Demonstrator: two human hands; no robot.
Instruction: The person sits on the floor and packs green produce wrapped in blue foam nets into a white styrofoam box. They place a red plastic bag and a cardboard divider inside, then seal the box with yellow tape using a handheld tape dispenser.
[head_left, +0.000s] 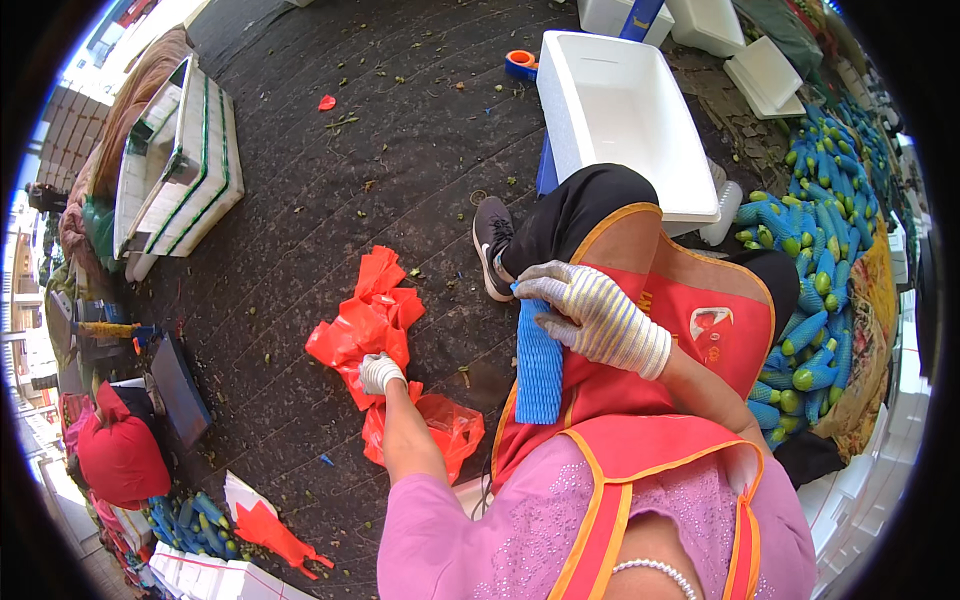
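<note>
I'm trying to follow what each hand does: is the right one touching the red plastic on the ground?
No, the right hand holds a blue mesh sleeve, while the left hand is on the red plastic.

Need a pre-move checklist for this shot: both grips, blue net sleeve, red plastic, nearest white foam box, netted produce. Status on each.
1. Right grip holds blue net sleeve: ok, fingers at its upper end.
2. Sleeve's upper opening spread: cannot tell, fingers cover that end.
3. Left grip clear of red plastic: not ok, it is against it; fingertips hidden.
4. Both grips gloved: ok.
5. White foam box uncovered: ok, its inside shows.
6. Netted green produce beside the person: ok, piled on the right.
</note>
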